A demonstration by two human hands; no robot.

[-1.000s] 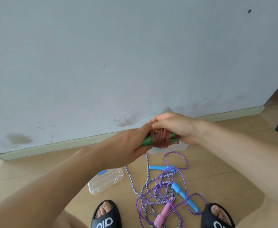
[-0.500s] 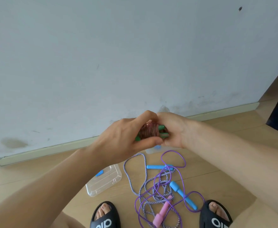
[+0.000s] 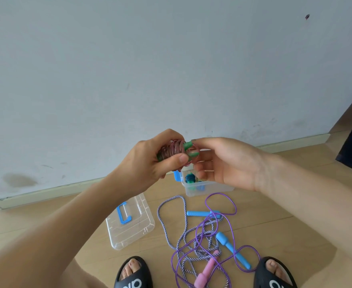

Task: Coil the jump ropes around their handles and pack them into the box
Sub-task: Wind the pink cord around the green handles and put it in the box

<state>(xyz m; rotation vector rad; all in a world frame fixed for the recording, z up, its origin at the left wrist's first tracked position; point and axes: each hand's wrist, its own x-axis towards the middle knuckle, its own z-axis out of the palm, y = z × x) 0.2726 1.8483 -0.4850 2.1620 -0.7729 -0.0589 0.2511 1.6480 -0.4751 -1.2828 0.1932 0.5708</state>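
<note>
**Coiled pink rope on green handles held above the open box**

The left hand (image 3: 150,161) grips a bundle of translucent pink rope wound around two green plastic handles (image 3: 174,151); fingers curl over the top of the coil and the thumb presses it from below. The green handle tips stick out toward the right. The right hand (image 3: 223,163) sits just beside the bundle, fingers loosely bent and slightly apart. Its fingertips (image 3: 196,142) are at the handle tips and the outermost loop; whether they actually pinch the rope cannot be told from this view.

The bundle is held in the air in front of a pale grey wall (image 3: 171,59), above the wooden floor (image 3: 56,221).

Directly below the hands, a clear plastic storage box with a blue latch (image 3: 208,189) stands open on the floor near the skirting; a coiled dark blue and green rope bundle (image 3: 190,178) lies inside it. The box's clear plastic lid with a blue carry handle (image 3: 133,223) lies flat on the floor to the left, apart from the box.

In front of the box lies a loose tangle: a purple thin rope with blue handles (image 3: 231,248), and a purple-and-white braided rope with a pink handle (image 3: 207,271), the cords crossing one another.

Two feet in black slide sandals (image 3: 133,275) show at the bottom edge, either side of the tangle
</note>
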